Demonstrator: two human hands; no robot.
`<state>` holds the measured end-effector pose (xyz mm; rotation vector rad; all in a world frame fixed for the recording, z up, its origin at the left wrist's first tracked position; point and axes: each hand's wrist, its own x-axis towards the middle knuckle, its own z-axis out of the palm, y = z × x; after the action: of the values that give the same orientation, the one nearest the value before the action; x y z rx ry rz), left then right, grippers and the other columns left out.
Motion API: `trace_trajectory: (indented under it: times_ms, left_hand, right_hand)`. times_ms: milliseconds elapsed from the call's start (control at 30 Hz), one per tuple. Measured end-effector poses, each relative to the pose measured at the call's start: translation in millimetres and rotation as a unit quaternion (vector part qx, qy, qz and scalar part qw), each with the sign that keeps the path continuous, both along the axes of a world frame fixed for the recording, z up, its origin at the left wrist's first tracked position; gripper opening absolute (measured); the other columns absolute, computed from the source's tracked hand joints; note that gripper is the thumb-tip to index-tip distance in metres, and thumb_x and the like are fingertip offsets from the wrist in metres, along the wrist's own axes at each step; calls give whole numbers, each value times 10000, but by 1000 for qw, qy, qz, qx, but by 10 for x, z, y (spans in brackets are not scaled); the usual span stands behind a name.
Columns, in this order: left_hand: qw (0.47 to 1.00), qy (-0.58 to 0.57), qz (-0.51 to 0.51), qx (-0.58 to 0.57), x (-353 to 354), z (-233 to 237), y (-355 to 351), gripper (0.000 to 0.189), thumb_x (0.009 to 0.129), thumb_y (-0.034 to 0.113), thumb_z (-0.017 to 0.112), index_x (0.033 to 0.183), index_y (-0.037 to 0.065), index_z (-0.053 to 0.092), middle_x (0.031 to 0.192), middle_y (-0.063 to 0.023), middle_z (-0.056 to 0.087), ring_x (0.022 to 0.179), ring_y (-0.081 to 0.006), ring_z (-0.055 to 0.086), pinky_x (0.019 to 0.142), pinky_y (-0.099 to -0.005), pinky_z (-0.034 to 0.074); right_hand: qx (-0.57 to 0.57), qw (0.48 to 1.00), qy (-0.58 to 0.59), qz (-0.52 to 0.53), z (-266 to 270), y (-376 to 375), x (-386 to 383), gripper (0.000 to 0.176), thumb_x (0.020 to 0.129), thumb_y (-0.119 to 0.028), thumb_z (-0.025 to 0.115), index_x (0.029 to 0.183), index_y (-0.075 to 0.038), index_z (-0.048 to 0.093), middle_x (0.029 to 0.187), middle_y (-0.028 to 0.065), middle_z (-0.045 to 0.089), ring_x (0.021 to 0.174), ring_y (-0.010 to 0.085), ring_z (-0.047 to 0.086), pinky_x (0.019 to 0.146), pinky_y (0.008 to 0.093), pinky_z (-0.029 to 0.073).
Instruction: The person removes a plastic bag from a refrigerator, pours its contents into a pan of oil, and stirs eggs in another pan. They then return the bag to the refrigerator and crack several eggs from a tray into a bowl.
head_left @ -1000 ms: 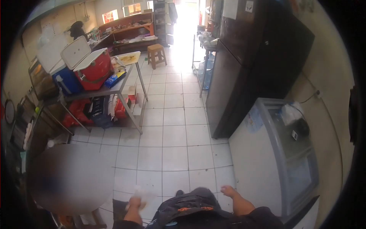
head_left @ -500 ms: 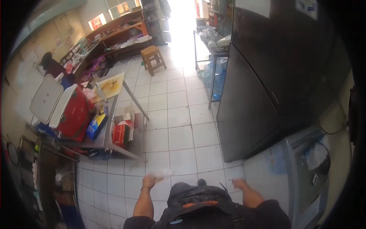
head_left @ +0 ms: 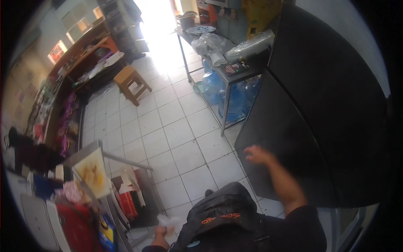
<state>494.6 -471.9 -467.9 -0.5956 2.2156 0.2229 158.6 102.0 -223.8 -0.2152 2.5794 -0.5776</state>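
Low in the view, my left hand point(head_left: 160, 231) is closed around a crumpled clear plastic bag point(head_left: 168, 219), and something light brown shows at its lower side. What is inside the bag I cannot tell. My right hand point(head_left: 257, 155) is raised in front of the dark refrigerator point(head_left: 289, 143), near the left edge of its lower door. Its fingers are apart and hold nothing. A black bag with orange lettering point(head_left: 222, 212) hangs at the front of my body, between the two arms.
A metal table at left carries a stained cutting board point(head_left: 93, 174) and a red cooler point(head_left: 75, 227). Ahead on the tiled floor stands a wooden stool point(head_left: 131, 82). Left of the refrigerator, a metal-framed table point(head_left: 226, 80) holds plastic-wrapped items above blue water jugs point(head_left: 231, 101).
I have moved forward and turned, bringing the refrigerator and the metal-framed table closer. My right hand has risen toward the refrigerator door; my left still holds the plastic bag, now lower in view.
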Motion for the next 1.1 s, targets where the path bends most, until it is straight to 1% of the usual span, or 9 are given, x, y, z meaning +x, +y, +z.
trace_trajectory:
  times_ms: [33, 133, 233, 300, 500, 600, 800, 1000, 1100]
  left_hand:
    - [986, 73, 150, 0, -943, 822, 407, 405, 738, 356, 534, 883, -12, 616, 980, -213, 581, 953, -353, 547, 811, -417, 437]
    - [981, 190, 47, 15, -2848, 888, 416, 438, 736, 382, 543, 897, -21, 601, 937, -237, 584, 922, -382, 549, 805, -422, 438]
    - [920, 357, -73, 145, -4350, 1186, 769, 340, 778, 280, 539, 835, -51, 595, 826, -226, 604, 753, -353, 584, 661, -410, 450]
    - [886, 361, 3, 290, -4969, 1778, 1296, 251, 786, 183, 533, 798, -60, 595, 701, -173, 607, 606, -240, 573, 567, -350, 437]
    - [768, 350, -17, 536, -6048, 2295, 2290, 174, 804, 135, 532, 787, -16, 618, 699, 3, 584, 627, -80, 494, 540, -258, 405]
    - [757, 224, -124, 601, -6566, 2312, 2653, 193, 785, 135, 520, 784, -45, 588, 638, -45, 580, 587, -90, 494, 530, -273, 405]
    - [669, 27, -303, 679, -7126, 2426, 3338, 167, 787, 132, 552, 825, -25, 596, 680, -55, 594, 608, -111, 523, 557, -269, 424]
    - [601, -158, -500, 603, -7273, 2341, 3668, 188, 785, 137, 572, 882, -22, 600, 739, -136, 617, 683, -184, 589, 633, -315, 458]
    - [476, -184, -619, 597, -7198, 2634, 4072, 200, 781, 180, 565, 846, -2, 614, 751, -178, 606, 686, -269, 594, 643, -338, 454]
  right_hand:
    - [-33, 999, -12, 31, 263, 135, -337, 394, 774, -232, 564, 1135, -83, 513, 1130, 172, 499, 1084, 308, 462, 933, 379, 368]
    - [83, 981, 177, -6, 1847, -19, -928, 375, 777, -201, 572, 1123, -68, 518, 1117, 178, 511, 1051, 328, 474, 902, 377, 369]
    - [56, 851, 521, -18, 2606, 7, -1325, 342, 786, -186, 549, 1104, -65, 524, 1053, 111, 545, 1024, 270, 488, 895, 388, 338]
    - [90, 784, 610, -70, 2860, 29, -1522, 340, 793, -226, 548, 1096, -73, 529, 1048, 93, 548, 1038, 259, 476, 935, 410, 297]
    - [359, 738, 555, -134, 2747, 5, -2085, 393, 774, -366, 570, 1060, -98, 554, 988, 81, 552, 1100, 217, 412, 1023, 466, 118]
    - [491, 759, 362, -227, 2719, -90, -2182, 406, 752, -388, 588, 1048, -111, 567, 945, 71, 545, 1091, 201, 403, 1029, 468, 92]
    - [538, 753, 288, -246, 2772, -696, -2090, 315, 744, -352, 612, 997, -165, 599, 888, 25, 534, 1044, 200, 416, 987, 528, 73]
    - [541, 761, 215, -285, 2698, -1574, -1323, 243, 745, -305, 620, 957, -187, 616, 906, 26, 547, 1022, 206, 434, 958, 527, 94]
    - [537, 722, 184, -397, 2574, -1942, -939, 236, 744, -295, 622, 949, -178, 618, 911, 33, 549, 1015, 209, 440, 948, 515, 113]
